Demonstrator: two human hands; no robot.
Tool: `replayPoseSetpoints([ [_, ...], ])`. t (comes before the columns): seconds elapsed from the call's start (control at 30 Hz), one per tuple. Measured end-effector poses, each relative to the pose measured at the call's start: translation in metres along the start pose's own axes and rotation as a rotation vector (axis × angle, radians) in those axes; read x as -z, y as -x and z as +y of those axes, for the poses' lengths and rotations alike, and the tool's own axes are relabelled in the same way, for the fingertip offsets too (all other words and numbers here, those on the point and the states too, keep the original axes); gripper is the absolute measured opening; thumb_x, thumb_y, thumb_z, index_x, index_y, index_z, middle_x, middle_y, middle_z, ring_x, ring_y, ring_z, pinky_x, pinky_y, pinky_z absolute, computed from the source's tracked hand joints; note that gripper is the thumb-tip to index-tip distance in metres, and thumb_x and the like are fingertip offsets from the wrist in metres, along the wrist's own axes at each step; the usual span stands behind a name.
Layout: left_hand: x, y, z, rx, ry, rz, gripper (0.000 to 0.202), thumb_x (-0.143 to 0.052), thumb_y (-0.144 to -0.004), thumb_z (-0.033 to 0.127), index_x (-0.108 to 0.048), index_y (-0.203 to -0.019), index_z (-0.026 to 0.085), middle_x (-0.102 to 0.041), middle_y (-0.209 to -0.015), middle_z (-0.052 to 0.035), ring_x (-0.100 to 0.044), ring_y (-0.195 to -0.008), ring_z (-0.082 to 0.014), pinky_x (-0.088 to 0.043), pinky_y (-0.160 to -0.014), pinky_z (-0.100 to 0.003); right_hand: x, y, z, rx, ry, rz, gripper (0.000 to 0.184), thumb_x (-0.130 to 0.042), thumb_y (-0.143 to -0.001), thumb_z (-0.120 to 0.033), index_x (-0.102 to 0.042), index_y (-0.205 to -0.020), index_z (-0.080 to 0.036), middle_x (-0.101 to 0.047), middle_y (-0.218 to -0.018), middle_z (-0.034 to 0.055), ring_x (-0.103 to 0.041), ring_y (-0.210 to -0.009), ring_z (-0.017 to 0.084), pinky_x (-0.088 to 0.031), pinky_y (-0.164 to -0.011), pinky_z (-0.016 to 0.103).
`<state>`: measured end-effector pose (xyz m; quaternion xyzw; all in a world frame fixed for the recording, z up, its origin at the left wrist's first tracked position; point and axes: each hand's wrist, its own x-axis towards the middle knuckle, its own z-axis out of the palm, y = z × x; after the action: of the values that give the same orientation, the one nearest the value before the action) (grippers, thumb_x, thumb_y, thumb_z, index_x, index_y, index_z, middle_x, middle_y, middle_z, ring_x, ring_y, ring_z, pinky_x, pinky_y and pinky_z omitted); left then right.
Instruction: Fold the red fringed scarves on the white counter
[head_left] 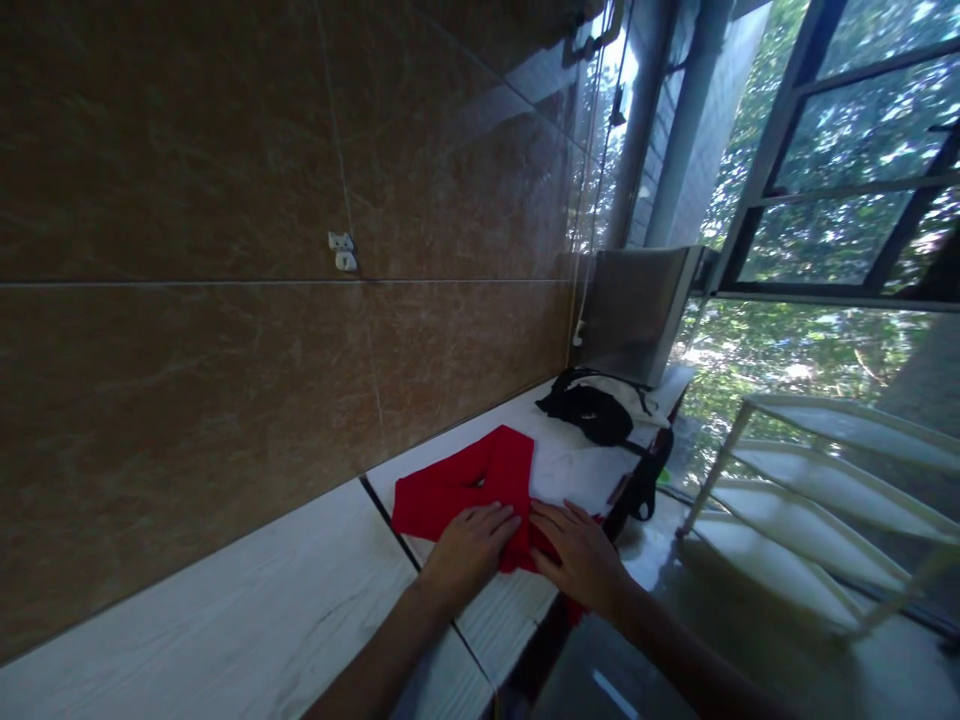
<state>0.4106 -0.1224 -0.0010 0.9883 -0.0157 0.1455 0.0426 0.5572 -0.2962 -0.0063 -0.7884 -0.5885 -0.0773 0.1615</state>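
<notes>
Forearms (391, 638), then both hands (469, 545) (581, 550) — red cloth (442, 497) lies beneath and beyond them.

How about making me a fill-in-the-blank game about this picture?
1. The left hand and the right hand are both on cloth that is coloured ____.
2. The tiled wall is coloured ____.
3. The rack with several shelves stands on the picture's ____ side.

Missing words: red; brown; right.

From the red cloth (512, 470), the tabletop (285, 605) permits passage toward 8 o'clock; a black bag (596, 412) obstructs 2 o'clock, rear clearance unclear.
</notes>
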Motion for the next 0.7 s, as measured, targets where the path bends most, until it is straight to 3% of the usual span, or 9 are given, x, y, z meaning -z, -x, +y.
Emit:
replayPoseSetpoints([
  [0.1,-0.005,0.000,-0.009,-0.028,-0.014,0.041,0.052,-0.047,-0.097,0.008,-0.056,-0.147,0.021,-0.058,-0.150,-0.0109,-0.055,-0.140,-0.0252,-0.045,-0.116,-0.044,-0.003,-0.001,-0.004,-0.069,0.059,0.000,0.057,-0.056,-0.087,-0.018,-0.060,-0.143,-0.013,-0.056,-0.149,0.0168,-0.053,-0.137,0.030,-0.032,-0.121,0.055],
  [0.2,0.006,0.001,-0.015,-0.083,-0.026,0.047,0.054,-0.045,-0.097,0.005,-0.054,-0.148,0.020,-0.056,-0.151,-0.0102,-0.053,-0.141,-0.0236,-0.043,-0.120,-0.044,0.004,-0.005,-0.005,-0.102,0.097,-0.033,0.062,-0.056,-0.084,-0.013,-0.058,-0.146,-0.013,-0.055,-0.150,0.0160,-0.053,-0.137,0.031,-0.030,-0.122,0.057],
  [0.33,0.019,0.006,-0.021,-0.110,-0.017,0.039,0.055,-0.045,-0.097,0.005,-0.052,-0.150,0.021,-0.054,-0.153,-0.0087,-0.051,-0.143,-0.0229,-0.043,-0.120,-0.043,0.013,-0.003,-0.006,-0.035,0.118,-0.002,0.063,-0.049,-0.087,-0.007,-0.058,-0.147,-0.020,-0.057,-0.149,0.0101,-0.053,-0.138,0.027,-0.025,-0.124,0.052],
  [0.53,0.001,0.015,-0.024,-0.073,-0.041,-0.033,0.058,-0.049,-0.092,0.000,-0.054,-0.147,0.018,-0.054,-0.153,-0.0118,-0.048,-0.145,-0.0260,-0.043,-0.120,-0.047,-0.005,0.011,0.005,0.031,0.155,0.013,0.061,-0.046,-0.089,-0.003,-0.060,-0.144,-0.024,-0.058,-0.149,0.0074,-0.053,-0.138,0.026,-0.026,-0.123,0.051],
  [0.7,-0.004,0.024,-0.029,-0.114,0.024,0.055,0.061,-0.047,-0.093,0.002,-0.050,-0.150,0.022,-0.055,-0.153,-0.0096,-0.048,-0.145,-0.0220,-0.041,-0.121,-0.044,-0.002,0.016,0.014,0.048,0.121,0.075,0.064,-0.049,-0.087,0.001,-0.061,-0.143,-0.027,-0.062,-0.144,0.0065,-0.059,-0.132,0.023,-0.027,-0.124,0.050],
])
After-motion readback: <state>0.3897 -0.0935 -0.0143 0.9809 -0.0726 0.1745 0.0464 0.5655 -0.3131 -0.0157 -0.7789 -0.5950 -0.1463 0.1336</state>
